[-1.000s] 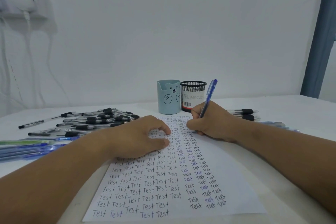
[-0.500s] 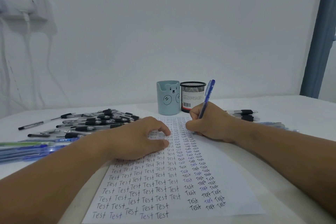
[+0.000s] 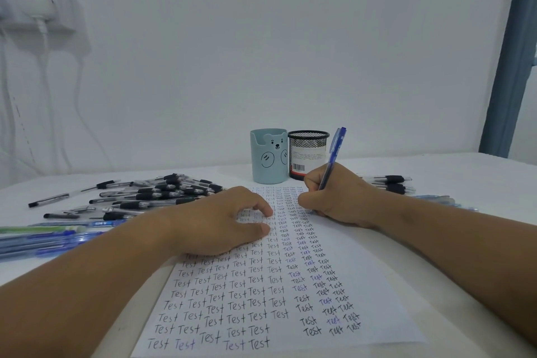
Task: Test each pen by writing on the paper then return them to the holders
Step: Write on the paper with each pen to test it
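A white paper (image 3: 363,279) covered in rows of the word "Test" lies in front of me. My right hand (image 3: 337,197) grips a blue pen (image 3: 332,154) near the sheet's upper part; the tip is hidden under my fingers. My left hand (image 3: 220,221) rests on the sheet's left side with its fingers loosely curled and its fingertips pressing the paper. Behind the sheet stand a light blue bear holder (image 3: 268,155) and a black mesh holder (image 3: 308,151). No pens show above their rims.
A heap of black-grip pens (image 3: 151,197) lies left of the paper, with several blue pens (image 3: 49,238) nearer the left edge. More black pens (image 3: 389,183) and blue pens (image 3: 441,200) lie to the right. A white wall with cables stands behind.
The blue pen in my right hand has shifted slightly left over the paper and back. My left hand has stayed in place.
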`<state>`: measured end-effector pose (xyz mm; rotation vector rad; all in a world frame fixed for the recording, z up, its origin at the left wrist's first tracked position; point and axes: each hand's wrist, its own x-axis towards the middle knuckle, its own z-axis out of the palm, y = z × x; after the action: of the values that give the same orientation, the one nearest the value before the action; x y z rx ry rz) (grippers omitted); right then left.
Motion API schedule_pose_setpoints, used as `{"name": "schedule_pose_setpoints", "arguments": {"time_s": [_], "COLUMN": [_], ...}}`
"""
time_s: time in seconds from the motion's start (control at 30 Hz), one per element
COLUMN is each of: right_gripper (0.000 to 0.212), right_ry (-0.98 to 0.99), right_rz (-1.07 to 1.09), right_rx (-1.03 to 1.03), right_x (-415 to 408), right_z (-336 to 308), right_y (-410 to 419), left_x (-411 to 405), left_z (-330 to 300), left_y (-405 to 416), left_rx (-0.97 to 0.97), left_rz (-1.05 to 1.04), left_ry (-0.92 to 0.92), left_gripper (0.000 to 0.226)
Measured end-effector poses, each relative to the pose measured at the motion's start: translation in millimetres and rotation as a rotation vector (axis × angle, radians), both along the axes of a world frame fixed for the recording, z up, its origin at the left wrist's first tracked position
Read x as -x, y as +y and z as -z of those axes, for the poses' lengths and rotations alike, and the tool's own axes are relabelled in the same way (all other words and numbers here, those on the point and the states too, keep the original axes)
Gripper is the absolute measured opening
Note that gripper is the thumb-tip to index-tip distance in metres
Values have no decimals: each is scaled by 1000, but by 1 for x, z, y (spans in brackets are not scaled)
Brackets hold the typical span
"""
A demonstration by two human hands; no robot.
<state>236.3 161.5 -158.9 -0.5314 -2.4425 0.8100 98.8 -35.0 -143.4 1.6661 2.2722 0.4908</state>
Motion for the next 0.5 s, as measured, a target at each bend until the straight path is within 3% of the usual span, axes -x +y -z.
{"name": "schedule_pose_setpoints", "arguments": {"time_s": [0.5], "right_gripper": [45], "right_ry": [-5], "right_rz": [2], "right_rx": [-10], "right_x": [0], "right_z": [-1], "right_y": [0], "left_x": [0], "left_z": [0], "left_y": [0], "left_rx": [20], "left_rz": [3], "left_ry": [6], "left_gripper": [32]}}
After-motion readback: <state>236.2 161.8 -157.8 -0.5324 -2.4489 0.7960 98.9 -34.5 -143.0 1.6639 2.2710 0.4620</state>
